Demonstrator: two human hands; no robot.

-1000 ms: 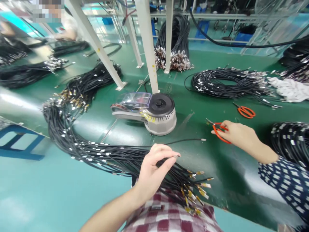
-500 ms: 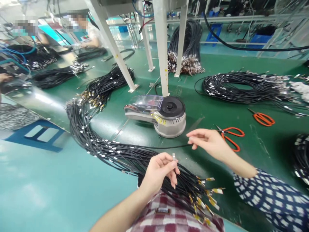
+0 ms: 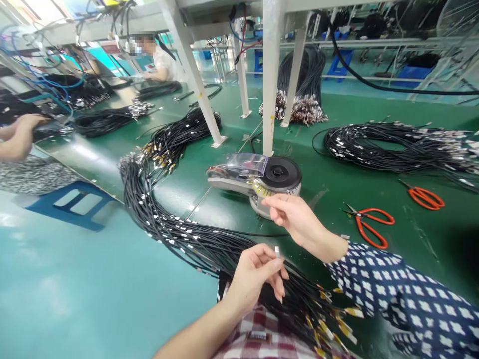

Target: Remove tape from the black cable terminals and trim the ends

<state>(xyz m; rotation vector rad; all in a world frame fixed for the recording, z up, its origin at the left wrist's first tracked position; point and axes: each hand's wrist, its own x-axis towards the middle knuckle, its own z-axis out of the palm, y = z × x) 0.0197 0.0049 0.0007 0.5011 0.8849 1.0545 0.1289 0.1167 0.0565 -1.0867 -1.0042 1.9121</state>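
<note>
My left hand [image 3: 258, 276] is closed in a pinch around the end of a black cable; the silver connector [image 3: 277, 252] sticks up past the thumb. Beneath that hand runs a long bundle of black cables [image 3: 187, 237] with white labels and yellow-wrapped metal ends. My right hand [image 3: 295, 217], below a navy patterned sleeve, has its thumb and fingers bent together at the front rim of a round tape dispenser [image 3: 279, 172]. Yellow strips show on that rim close to the fingertips. Whatever lies between those fingers is too small to make out.
Orange-handled scissors [image 3: 370, 224] and a second orange-handled pair [image 3: 426, 198] lie to the right. A coiled cable bundle [image 3: 396, 149] is behind them. A white metal post [image 3: 268, 89] rises behind the dispenser. Another person's hand [image 3: 22, 137] is at far left, above a blue stool [image 3: 71, 204].
My right hand has moved left from beside the scissors to the dispenser's front rim. My left hand keeps its pinch on the cable end. The view has shifted slightly.
</note>
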